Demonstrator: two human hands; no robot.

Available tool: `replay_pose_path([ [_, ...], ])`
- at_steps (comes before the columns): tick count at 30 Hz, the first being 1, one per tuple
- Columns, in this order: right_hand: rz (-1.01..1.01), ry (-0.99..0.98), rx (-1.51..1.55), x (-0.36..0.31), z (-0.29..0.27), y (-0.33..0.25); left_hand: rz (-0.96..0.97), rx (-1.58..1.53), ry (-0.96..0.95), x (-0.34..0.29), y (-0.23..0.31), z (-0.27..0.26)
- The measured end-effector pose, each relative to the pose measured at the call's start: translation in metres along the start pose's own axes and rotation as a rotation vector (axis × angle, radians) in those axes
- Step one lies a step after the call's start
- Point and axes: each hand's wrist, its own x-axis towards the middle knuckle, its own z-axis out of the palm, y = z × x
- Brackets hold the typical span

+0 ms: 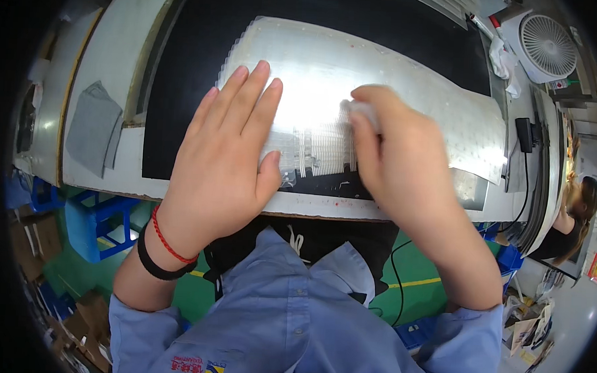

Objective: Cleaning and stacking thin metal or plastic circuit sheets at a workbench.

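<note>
A thin, shiny, see-through sheet (pixel 317 64) with a stepped left edge, perhaps several stacked sheets, lies on a black mat (pixel 164 124). My left hand (pixel 220 160) rests flat on its left part, fingers stretched out and thumb apart. In my right hand (pixel 410 148), thumb and fingers pinch a small white wad (pixel 366 114), like cloth or tissue, over the sheet's middle. The right hand is slightly blurred. Between the hands, fine pale stripes (pixel 323 151) run along the sheet's near part. Glare hides some of its surface.
Left of the mat lies a folded grey cloth (pixel 94 131). A white fan (pixel 548 45), crumpled white tissue (pixel 507 67) and a black power adapter (pixel 525 135) with cable stand at the right. A blue stool (pixel 94 221) is below the table's edge. Another person (pixel 570 215) is at far right.
</note>
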Motion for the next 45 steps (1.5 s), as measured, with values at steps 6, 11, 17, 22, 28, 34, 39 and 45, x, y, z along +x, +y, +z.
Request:
replay_pose_path([
  [6,-0.075,-0.133,0.163,-0.046,-0.002,-0.005,-0.029,-0.017,-0.021,-0.002,0.001,-0.001],
  [11,-0.026,-0.012,0.035,-0.007,0.018,-0.011,0.001,-0.021,-0.002,0.000,0.001,-0.001],
  [17,-0.133,-0.152,0.180,-0.030,-0.005,-0.004,-0.006,-0.030,0.003,-0.003,-0.001,-0.001],
  [22,-0.034,-0.096,0.072,-0.024,0.015,-0.007,-0.007,-0.034,0.006,-0.002,-0.001,0.000],
  [28,-0.097,-0.092,0.089,-0.016,-0.001,-0.011,-0.013,-0.056,0.007,-0.006,0.000,0.001],
  [34,0.028,-0.230,0.015,-0.046,0.005,-0.012,-0.015,-0.090,0.040,-0.003,-0.003,0.003],
  [39,-0.167,-0.090,0.057,-0.006,0.006,-0.005,-0.007,-0.093,0.057,-0.006,-0.004,0.002],
  [45,-0.061,-0.193,0.025,-0.055,0.001,-0.009,-0.012,-0.104,0.070,-0.007,-0.006,0.005],
])
